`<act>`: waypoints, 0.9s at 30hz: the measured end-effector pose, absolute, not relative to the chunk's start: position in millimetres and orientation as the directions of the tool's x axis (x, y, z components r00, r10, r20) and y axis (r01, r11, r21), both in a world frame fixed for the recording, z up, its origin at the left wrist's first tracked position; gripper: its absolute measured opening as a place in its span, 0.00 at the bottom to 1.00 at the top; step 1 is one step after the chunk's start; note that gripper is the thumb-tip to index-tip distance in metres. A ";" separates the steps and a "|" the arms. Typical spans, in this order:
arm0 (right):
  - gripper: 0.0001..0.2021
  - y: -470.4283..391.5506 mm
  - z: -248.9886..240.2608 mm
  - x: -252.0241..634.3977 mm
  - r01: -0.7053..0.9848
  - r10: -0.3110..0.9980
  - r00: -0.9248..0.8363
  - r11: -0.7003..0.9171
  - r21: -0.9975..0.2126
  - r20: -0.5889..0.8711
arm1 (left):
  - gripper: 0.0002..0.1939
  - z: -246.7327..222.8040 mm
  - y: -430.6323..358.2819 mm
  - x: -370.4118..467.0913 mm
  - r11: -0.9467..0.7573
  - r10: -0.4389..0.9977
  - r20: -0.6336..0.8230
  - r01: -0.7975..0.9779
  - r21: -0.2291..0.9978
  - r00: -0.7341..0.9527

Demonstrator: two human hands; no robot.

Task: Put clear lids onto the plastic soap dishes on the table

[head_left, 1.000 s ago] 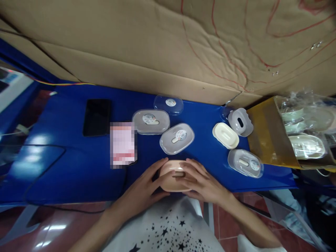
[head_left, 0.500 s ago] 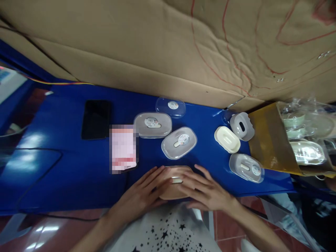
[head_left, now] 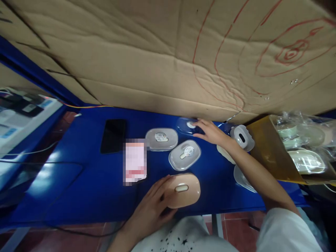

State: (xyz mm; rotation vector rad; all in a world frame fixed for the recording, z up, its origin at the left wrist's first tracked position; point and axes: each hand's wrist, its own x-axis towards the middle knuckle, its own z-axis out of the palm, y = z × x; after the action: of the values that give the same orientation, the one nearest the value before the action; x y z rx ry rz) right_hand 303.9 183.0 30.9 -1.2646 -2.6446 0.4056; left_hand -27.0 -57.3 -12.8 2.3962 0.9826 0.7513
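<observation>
A peach oval soap box with a pale raised bar on top lies near the table's front edge. My left hand is wrapped round its left end, thumb at the near side. At the back, my right hand grips the right end of a clear oval plastic lid, thumb and fingers at its edges. A round white sticker on the lid is partly under my fingertips. Between the hands lie two grey oval boxes with clear covers and stickers, a left one and a right one.
A phone and a blurred-out pink item lie left. Under my right forearm are a cream dish, a grey holder and a covered box. An open carton of wrapped dishes stands right; cardboard rises behind.
My right hand has left the peach box and reached to the clear lid at the back, which has shifted right. My left hand stays on the box. The camera view has shifted.
</observation>
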 end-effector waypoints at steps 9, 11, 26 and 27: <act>0.34 122.1 57.8 327.0 0.796 0.890 -0.413 0.456 -0.398 0.193 | 0.34 -19.2 -50.9 -31.2 -0.496 0.776 0.160 0.435 0.751 0.610; 0.36 77.6 74.6 318.2 0.766 0.856 -0.441 0.516 -0.383 0.270 | 0.38 -18.9 -51.4 -30.8 -0.395 0.806 0.079 0.435 0.809 0.586; 0.32 -49.4 35.2 236.7 0.536 0.578 -0.801 0.808 -0.242 0.155 | 0.58 -29.5 -53.4 -29.8 -0.391 0.787 0.093 0.378 0.839 0.609; 0.31 -48.6 35.8 235.2 0.538 0.574 -0.805 0.812 -0.227 0.146 | 0.58 -30.0 -54.1 -30.0 -0.384 0.792 0.089 0.379 0.842 0.604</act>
State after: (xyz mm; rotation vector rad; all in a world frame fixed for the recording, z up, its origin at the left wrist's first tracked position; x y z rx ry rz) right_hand 235.2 -48.6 35.8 -0.8668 -2.7899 0.2585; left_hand -30.0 -54.1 -30.0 1.9938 0.9263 0.6256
